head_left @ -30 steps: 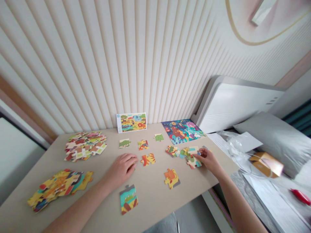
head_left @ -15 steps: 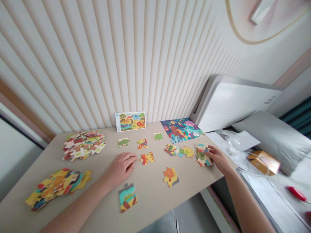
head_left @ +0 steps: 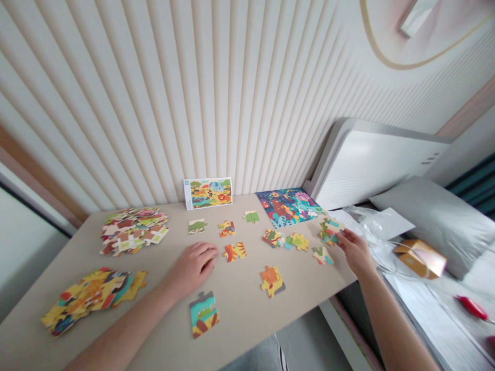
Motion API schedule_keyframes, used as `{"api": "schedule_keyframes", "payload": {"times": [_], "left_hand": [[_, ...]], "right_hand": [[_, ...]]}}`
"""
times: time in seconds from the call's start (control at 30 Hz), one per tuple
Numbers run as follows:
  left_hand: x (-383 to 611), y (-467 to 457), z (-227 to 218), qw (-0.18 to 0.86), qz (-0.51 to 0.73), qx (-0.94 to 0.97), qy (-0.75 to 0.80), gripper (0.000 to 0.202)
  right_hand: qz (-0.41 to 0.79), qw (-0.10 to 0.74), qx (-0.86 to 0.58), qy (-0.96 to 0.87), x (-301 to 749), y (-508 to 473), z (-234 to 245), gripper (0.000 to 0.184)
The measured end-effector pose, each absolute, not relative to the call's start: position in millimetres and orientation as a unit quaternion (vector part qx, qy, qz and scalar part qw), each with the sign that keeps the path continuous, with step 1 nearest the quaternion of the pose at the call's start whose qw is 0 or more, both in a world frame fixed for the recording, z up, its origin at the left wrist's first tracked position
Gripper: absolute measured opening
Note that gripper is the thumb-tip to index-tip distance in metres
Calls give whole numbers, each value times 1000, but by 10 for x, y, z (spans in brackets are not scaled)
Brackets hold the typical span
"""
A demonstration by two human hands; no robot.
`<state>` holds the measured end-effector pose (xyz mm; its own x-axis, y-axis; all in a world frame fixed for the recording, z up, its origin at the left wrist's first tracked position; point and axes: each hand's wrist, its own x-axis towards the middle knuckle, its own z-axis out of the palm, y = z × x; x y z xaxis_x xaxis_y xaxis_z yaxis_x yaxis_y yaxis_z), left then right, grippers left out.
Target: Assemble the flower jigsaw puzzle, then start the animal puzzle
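My left hand (head_left: 193,268) rests palm down on the beige table (head_left: 240,304), fingers curled loosely, just left of an orange tiger piece (head_left: 234,251). My right hand (head_left: 353,249) is near the table's right edge, pinching a green and teal puzzle piece (head_left: 329,230) lifted off the surface. A small piece (head_left: 322,254) lies on the table just below it. Loose pieces lie between the hands: an orange one (head_left: 271,280), a teal and red one (head_left: 203,313), and a joined cluster (head_left: 285,239).
Two heaps of pieces (head_left: 133,230) (head_left: 91,296) lie at the left. A reference card (head_left: 208,192) leans on the ribbed wall, beside a finished blue puzzle (head_left: 288,205). A white appliance (head_left: 379,162), plastic wrap, a small box (head_left: 417,257) and a grey pillow lie to the right.
My right hand slid pieces rightward from the cluster, left one small piece on the table and lifted another toward the right edge. The left hand has stayed put.
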<state>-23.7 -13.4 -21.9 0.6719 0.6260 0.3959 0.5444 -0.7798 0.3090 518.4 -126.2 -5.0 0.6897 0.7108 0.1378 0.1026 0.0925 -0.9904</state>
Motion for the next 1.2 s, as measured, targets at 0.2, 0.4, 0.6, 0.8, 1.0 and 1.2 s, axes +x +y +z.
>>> {"api": "schedule_keyframes", "payload": {"times": [0.2,0.4,0.6,0.8,1.0,1.2], "left_hand": [[-239,-122,-221,83,254,909,320,26],[-242,-118,-227,88,248,909,324,27],[-236,-128,-217,86,244,910,324,29],[-240,-115,-224,81,251,911,317,29],[-238,-110,-230,83,254,910,316,28],[-230,-132,-185,86,269,906,314,28]], "right_hand": [[324,603,-633,-361,5203,-1314,-61,51],[265,577,-679,-367,5211,-1341,-27,51],[153,695,-654,-258,5440,-1303,-112,55],[120,665,-705,-216,5568,-1232,-215,56],[84,618,-739,-255,5561,-1116,-271,50],[-5,557,-767,-318,5581,-1106,-318,45]]}}
